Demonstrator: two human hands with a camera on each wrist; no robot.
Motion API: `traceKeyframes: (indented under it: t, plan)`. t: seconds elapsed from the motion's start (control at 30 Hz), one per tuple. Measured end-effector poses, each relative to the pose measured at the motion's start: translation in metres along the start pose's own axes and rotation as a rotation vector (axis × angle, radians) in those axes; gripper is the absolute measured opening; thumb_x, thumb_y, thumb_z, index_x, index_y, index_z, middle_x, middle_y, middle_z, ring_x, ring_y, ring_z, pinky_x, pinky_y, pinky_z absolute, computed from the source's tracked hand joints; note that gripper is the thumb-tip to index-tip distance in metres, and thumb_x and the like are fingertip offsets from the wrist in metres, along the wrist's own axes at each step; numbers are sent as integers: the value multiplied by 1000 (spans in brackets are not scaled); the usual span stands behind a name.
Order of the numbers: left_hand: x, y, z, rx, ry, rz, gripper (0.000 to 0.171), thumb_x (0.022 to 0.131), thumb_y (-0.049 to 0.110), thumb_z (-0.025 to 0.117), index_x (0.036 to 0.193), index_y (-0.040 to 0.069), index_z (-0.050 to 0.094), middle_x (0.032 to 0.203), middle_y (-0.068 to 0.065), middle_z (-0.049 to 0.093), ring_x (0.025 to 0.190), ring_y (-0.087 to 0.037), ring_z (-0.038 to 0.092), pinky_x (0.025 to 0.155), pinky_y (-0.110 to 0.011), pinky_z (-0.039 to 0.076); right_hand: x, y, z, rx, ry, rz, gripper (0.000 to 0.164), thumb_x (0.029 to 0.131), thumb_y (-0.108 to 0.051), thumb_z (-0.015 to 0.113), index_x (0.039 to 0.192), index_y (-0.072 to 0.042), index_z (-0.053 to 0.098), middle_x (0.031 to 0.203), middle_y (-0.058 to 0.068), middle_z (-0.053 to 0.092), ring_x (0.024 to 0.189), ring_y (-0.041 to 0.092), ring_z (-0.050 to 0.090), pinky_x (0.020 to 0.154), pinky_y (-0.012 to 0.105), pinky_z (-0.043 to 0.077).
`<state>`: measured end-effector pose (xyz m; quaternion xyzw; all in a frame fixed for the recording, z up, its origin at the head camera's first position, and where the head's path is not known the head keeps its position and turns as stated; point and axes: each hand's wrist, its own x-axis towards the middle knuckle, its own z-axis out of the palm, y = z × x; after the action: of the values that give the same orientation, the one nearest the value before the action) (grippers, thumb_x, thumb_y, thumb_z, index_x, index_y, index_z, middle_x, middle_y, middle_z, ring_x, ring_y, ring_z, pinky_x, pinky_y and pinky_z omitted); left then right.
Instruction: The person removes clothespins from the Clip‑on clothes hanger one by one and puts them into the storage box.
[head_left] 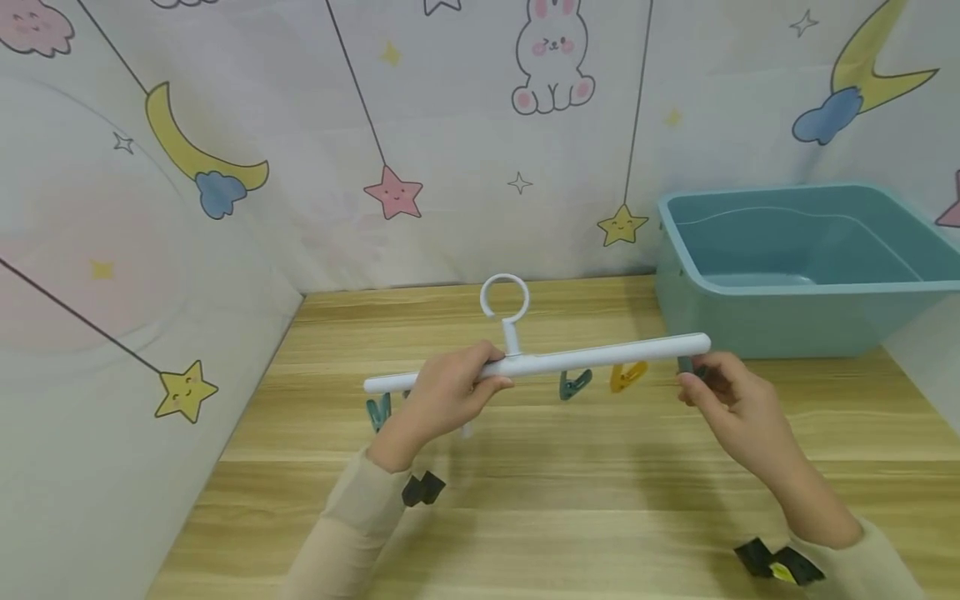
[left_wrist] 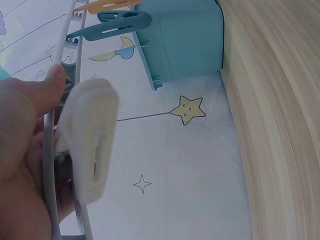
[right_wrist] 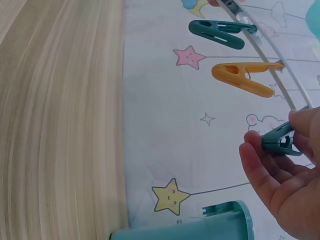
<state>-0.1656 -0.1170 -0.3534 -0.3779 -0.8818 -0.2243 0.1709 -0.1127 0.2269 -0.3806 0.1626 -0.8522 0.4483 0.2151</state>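
Pinching a green clip (right_wrist: 271,141), the right fingers (right_wrist: 255,161) are holding it just beneath the sideways-lying white hanger's (head_left: 600,357) right end; the left fingers (head_left: 480,354) are gripping near its middle.

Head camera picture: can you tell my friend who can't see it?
A left hand holds a white hanger above a wooden table while the right hand pinches a green clip near one end. Between the hands hang another green clip and a yellow clip; a teal tub stands at right.

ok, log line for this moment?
left hand: grips white hanger; right hand: holds teal clip at hanger's right end; orange clip: on hanger; teal bin: back right
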Motion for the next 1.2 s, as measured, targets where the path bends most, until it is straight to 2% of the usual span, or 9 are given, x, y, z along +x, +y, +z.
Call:
traceKeyframes:
  t: [0.2, 0.3, 0.4, 0.57, 0.77, 0.9, 1.03, 1.2]
  plan:
    - [-1, 0, -2, 5, 52, 20, 26, 87, 24, 73, 102, 5, 62, 75, 2, 64, 54, -5, 42, 48, -19, 35, 2, -5, 0, 67, -6, 11, 49, 91, 9, 57, 134, 4, 33, 93, -19, 58, 75, -4, 62, 67, 11, 51]
    - [0, -1, -3, 7, 80, 33, 25, 87, 24, 73, 99, 6, 62, 74, 2, 65, 54, -4, 42, 48, -18, 36, 3, -5, 0, 125, -37, 55, 52, 93, 7, 57, 138, 1, 30, 94, -20, 60, 74, 0, 63, 65, 15, 52]
    - [-2, -3, -2, 7, 101, 50, 24, 86, 23, 74, 98, 6, 61, 74, 2, 64, 53, -4, 42, 48, -17, 36, 3, -4, 0, 180, -75, 97, 45, 93, 5, 57, 134, -1, 39, 92, -14, 61, 74, 4, 64, 65, 19, 53]
    - [-4, -4, -2, 14, 109, 64, 24, 86, 22, 74, 98, 6, 61, 74, 2, 64, 54, -4, 41, 48, -16, 35, 0, 0, 0, 251, -115, 136, 26, 93, 5, 58, 116, -6, 53, 86, -6, 63, 73, 7, 64, 65, 20, 54]
    - [-5, -5, -5, 33, 117, 70, 26, 88, 26, 71, 98, 5, 61, 74, 1, 65, 54, -4, 44, 48, -16, 36, 4, 1, 2, 304, -135, 182, 23, 95, 1, 57, 108, -18, 59, 81, -7, 65, 72, 8, 65, 64, 21, 54]
    - [-5, -6, -8, 59, 139, 103, 34, 95, 38, 58, 97, 4, 60, 71, 1, 63, 52, -5, 42, 47, -17, 34, 6, 0, 3, 454, -170, 176, 20, 98, 0, 52, 105, -15, 61, 80, -2, 66, 73, 11, 64, 63, 23, 54]
    - [-3, -7, -9, 76, 153, 128, 47, 98, 48, 41, 97, 4, 60, 71, 1, 63, 52, -5, 42, 47, -18, 35, 9, 0, 5, 635, -217, 143, 19, 100, 1, 45, 102, -9, 61, 86, 0, 63, 76, 12, 63, 65, 25, 55]
    - [-1, -8, -8, 89, 161, 152, 48, 98, 48, 39, 97, 5, 60, 73, 0, 65, 53, -5, 46, 47, -19, 38, 12, 3, 8, 823, -303, 72, 23, 103, 2, 34, 105, 1, 58, 94, 4, 60, 83, 13, 61, 70, 25, 54]
